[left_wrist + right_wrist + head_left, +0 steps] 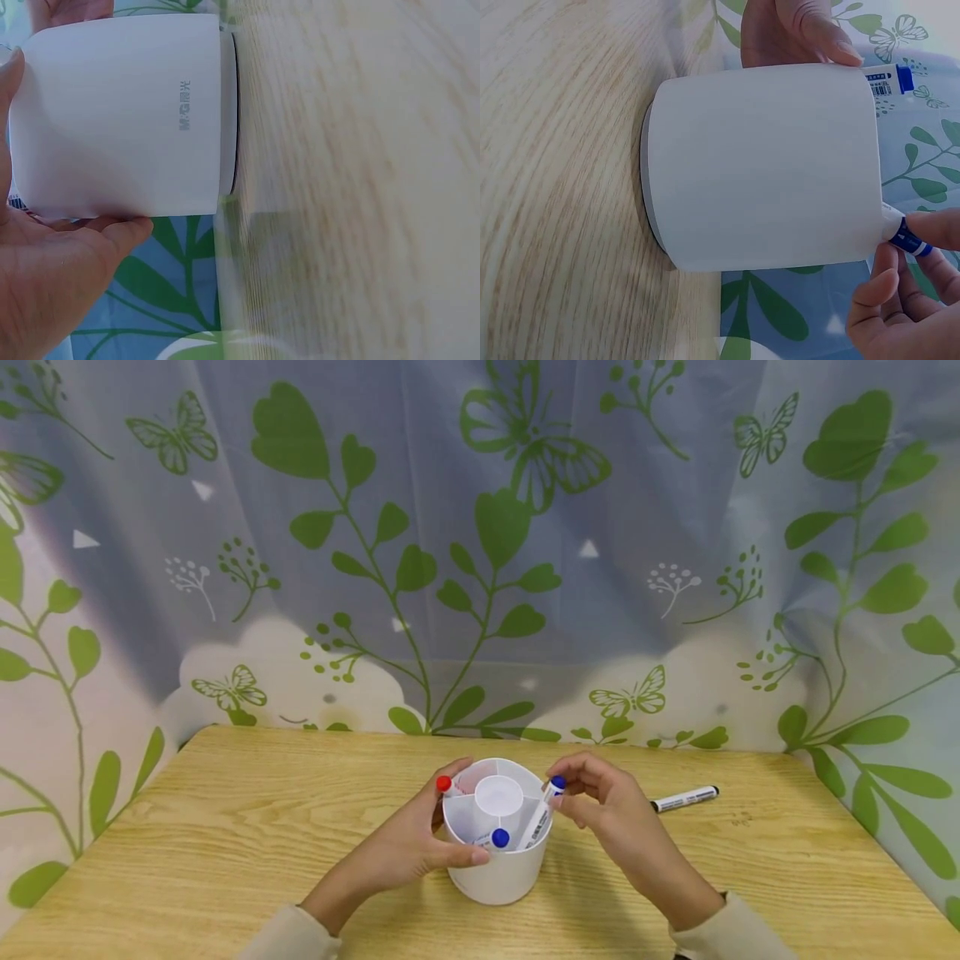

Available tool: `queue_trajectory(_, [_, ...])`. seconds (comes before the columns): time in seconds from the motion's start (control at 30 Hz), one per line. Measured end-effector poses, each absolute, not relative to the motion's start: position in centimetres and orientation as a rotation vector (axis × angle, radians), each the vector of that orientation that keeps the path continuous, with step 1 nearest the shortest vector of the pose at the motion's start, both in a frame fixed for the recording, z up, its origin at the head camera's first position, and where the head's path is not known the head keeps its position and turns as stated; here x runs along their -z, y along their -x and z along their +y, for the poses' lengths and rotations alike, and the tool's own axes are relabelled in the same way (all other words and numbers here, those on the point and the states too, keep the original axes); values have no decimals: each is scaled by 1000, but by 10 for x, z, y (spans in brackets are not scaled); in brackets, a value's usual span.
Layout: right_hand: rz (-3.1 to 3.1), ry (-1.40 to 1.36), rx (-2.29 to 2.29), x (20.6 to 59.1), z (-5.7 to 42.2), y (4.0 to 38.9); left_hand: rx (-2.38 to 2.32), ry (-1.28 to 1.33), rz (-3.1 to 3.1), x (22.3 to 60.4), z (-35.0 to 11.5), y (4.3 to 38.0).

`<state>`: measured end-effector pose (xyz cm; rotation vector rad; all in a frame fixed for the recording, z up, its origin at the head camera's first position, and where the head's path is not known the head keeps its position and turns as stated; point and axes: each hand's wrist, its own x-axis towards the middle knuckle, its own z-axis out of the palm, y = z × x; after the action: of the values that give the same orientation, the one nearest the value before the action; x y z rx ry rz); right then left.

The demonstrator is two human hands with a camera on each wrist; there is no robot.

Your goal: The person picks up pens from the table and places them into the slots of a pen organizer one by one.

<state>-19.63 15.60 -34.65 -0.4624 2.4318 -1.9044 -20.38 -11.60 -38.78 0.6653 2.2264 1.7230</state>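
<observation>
A round white pen holder point(497, 882) with several compartments stands on the table. My left hand point(405, 853) grips it from the left, thumb on the near side of the rim. On the right, my right hand point(613, 806) pinches the capped end of a blue-capped whiteboard marker point(537, 823), whose lower part leans inside a right-hand compartment. A second blue-capped marker point(500, 838) sits in a front compartment, and a red-capped marker point(445, 784) in a left one. In the right wrist view, thumb and fingers close on the blue cap point(909, 238).
A black-capped marker point(686, 799) lies on the wooden table point(225, 835), right of my right hand. Behind the table's back edge hangs a curtain point(465, 568) printed with green leaves and butterflies.
</observation>
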Motion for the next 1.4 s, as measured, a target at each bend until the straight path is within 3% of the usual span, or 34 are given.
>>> queue_trajectory(0.7, [2481,486,1802,347,171,198,-1708,-639,2200,382,-122,204])
queue_trajectory(1.4, [2557,300,1770,355,263,221,-1731,-655,2085,377,-132,208])
